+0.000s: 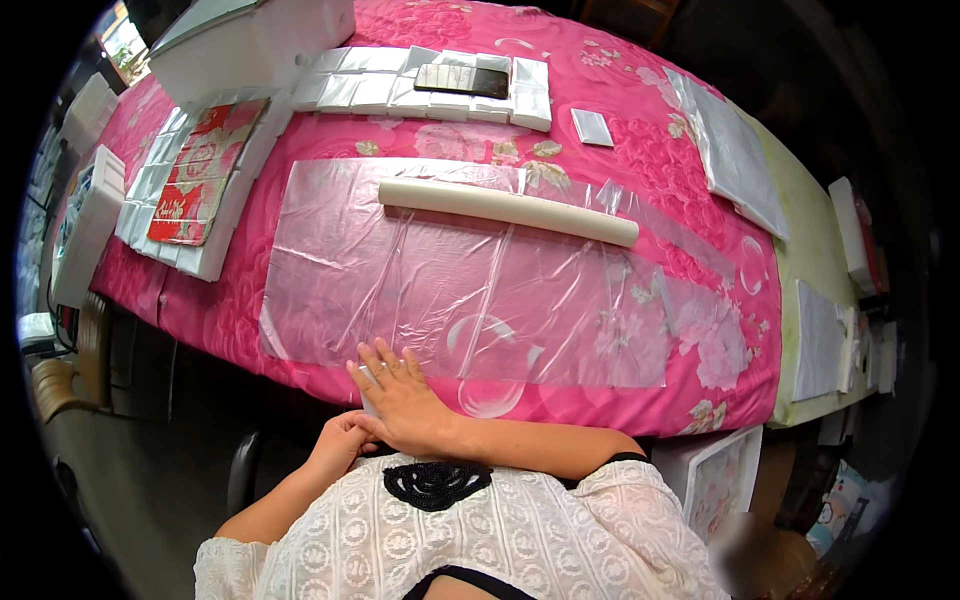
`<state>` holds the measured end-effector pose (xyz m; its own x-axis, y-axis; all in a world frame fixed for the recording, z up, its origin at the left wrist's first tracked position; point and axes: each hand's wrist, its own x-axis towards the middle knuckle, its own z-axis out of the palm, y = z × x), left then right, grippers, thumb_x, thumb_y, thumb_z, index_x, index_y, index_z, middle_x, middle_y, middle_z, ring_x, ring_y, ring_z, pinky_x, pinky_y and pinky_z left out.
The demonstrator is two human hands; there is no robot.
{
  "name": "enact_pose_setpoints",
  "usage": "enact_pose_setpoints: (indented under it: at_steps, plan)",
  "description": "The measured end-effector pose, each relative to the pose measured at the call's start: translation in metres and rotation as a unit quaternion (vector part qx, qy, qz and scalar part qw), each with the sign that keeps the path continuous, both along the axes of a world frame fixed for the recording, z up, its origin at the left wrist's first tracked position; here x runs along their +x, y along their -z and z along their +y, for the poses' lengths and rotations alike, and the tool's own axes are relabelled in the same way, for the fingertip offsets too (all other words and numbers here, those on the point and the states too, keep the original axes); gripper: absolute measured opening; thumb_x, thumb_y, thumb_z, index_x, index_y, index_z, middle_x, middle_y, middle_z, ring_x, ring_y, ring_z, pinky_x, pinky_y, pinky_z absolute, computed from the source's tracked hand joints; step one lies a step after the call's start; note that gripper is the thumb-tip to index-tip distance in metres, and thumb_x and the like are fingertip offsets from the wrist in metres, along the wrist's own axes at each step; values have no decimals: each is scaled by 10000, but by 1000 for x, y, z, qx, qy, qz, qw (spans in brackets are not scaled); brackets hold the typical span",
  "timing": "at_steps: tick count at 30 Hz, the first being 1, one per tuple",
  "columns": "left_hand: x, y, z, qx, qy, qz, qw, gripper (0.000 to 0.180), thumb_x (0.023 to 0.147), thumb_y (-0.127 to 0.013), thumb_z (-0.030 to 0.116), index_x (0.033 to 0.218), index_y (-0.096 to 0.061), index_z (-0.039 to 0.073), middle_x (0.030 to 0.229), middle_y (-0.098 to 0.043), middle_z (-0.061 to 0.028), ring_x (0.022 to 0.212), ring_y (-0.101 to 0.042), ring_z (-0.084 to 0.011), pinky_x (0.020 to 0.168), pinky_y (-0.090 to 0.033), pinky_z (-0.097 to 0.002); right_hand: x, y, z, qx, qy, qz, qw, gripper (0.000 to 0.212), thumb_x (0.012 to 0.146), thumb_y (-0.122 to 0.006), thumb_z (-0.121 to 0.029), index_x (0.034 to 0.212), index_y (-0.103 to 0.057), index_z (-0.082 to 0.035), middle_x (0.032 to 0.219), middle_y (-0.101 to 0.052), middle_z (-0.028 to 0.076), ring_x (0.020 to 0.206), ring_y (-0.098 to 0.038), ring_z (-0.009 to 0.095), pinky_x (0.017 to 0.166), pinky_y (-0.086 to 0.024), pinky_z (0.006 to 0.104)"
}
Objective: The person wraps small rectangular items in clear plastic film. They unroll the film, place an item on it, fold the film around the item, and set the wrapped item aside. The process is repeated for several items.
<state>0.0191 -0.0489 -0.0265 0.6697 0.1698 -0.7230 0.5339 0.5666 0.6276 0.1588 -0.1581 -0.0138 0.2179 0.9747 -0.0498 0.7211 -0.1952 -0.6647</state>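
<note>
A clear plastic sheet (440, 300) lies along the near edge of the table (590, 410), left of the middle of that edge, over a pink floral cloth (650, 150). Across its far part rests a cream-coloured roll (505, 212), its right end angled slightly toward the near edge. A narrow clear strip (690, 245) runs from near that end toward the table's right end.

The right hand (398, 395) lies palm down at the sheet's near edge, its grip spread, fingertips on the plastic. The left hand (352, 436) sits just beside the right wrist, off the near edge, fingers curled; whether its grip pinches anything I cannot tell.

Along the far edge, toward the far left corner, stand rows of white packets (375, 92) with a dark phone (462, 80) on top, beside a white bin (250, 50). A red patterned packet (205, 175) lies on more white packets near the left end. Toward the right end lies a pile of clear plastic (730, 155).
</note>
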Motion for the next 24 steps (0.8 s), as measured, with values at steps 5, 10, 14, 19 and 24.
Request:
enact_pose_setpoints:
  at_steps: [5,10,14,19,24]
  plan:
    - [2,-3,1,206,68,15,976,100,829,-613,123,880,-641,41,755,-654,-46,623,-600,-83,542,-473,-253,3,-8,-2,57,-22,-45,997,622,879,-510,-339,1381,-312,-31,1463,-209,215,1391,-97,360,1106,-23,524]
    - [40,-54,-3,578,246,-134,767,145,687,-720,128,811,-676,67,650,-628,-106,564,-622,-231,535,-486,-316,62,-34,-23,196,-97,-148,964,158,748,-644,-141,884,-603,-73,1079,-595,64,1181,-466,256,1084,-210,510]
    - [76,-74,8,630,213,-192,722,353,677,-731,126,1007,-629,52,863,-650,-128,774,-635,-283,686,-502,-349,129,-43,-42,159,-76,-42,983,119,751,-667,-139,842,-610,-88,893,-616,31,991,-560,219,1054,-272,500]
    - [101,-69,38,671,185,-191,693,452,699,-711,93,1121,-566,27,1044,-621,-153,948,-594,-324,813,-471,-385,265,-41,-63,230,318,183,901,136,819,-662,-150,907,-671,-47,849,-661,38,816,-606,146,815,-457,311]
    - [119,-54,67,713,192,-165,654,469,711,-695,74,1151,-541,19,1124,-597,-153,1034,-559,-334,885,-443,-390,400,-27,-73,310,497,157,795,198,854,-637,-148,950,-649,25,830,-651,42,751,-582,84,677,-459,217]
